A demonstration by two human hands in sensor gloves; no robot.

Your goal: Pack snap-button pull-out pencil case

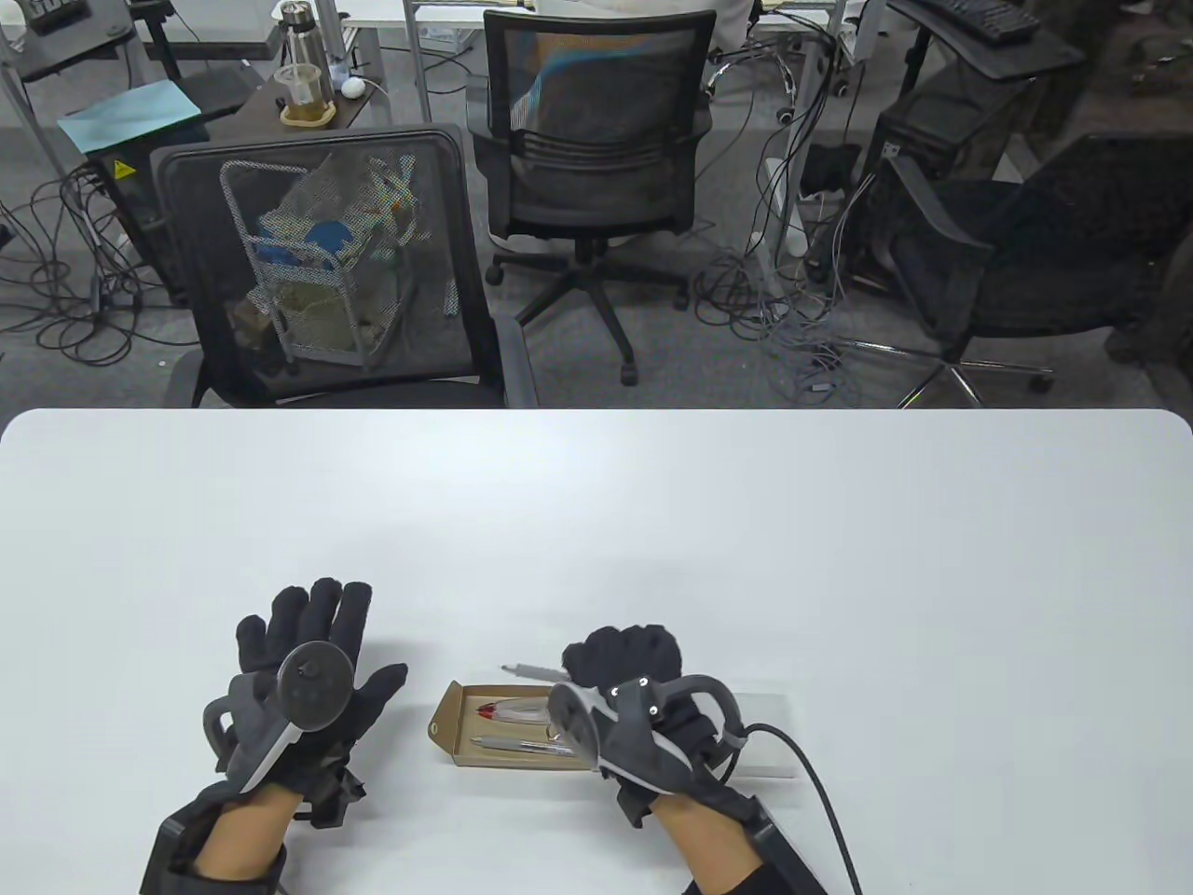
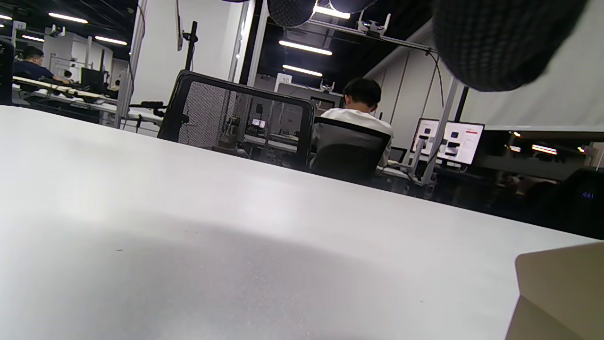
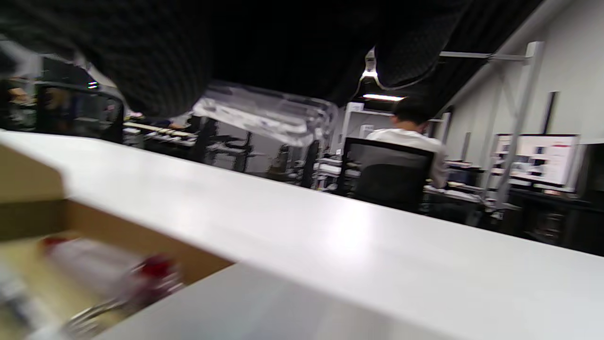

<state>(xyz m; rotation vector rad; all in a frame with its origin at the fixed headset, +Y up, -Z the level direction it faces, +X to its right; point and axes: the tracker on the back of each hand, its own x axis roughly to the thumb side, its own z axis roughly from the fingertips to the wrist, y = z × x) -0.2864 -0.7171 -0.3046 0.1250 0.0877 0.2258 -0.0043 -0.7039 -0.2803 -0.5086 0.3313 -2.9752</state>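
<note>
The pencil case's brown pull-out tray [image 1: 457, 736] lies open on the white table, with a red-ended pen [image 1: 508, 712] and a grey pen [image 1: 522, 745] inside. Its white sleeve [image 1: 769, 746] lies to the tray's right, partly under my right wrist. My right hand [image 1: 620, 657] is curled just beyond the tray and grips another grey pen [image 1: 531, 669] that sticks out to the left. In the right wrist view the pen [image 3: 264, 113] looks clear, held above the blurred tray [image 3: 33, 217]. My left hand [image 1: 308, 643] rests flat and empty left of the tray, fingers spread. The tray's corner [image 2: 561, 293] shows in the left wrist view.
The white table [image 1: 596, 522] stretches far and wide beyond the hands. A black cable [image 1: 820, 792] runs from my right wrist toward the front edge. Office chairs [image 1: 317, 270] stand behind the far edge.
</note>
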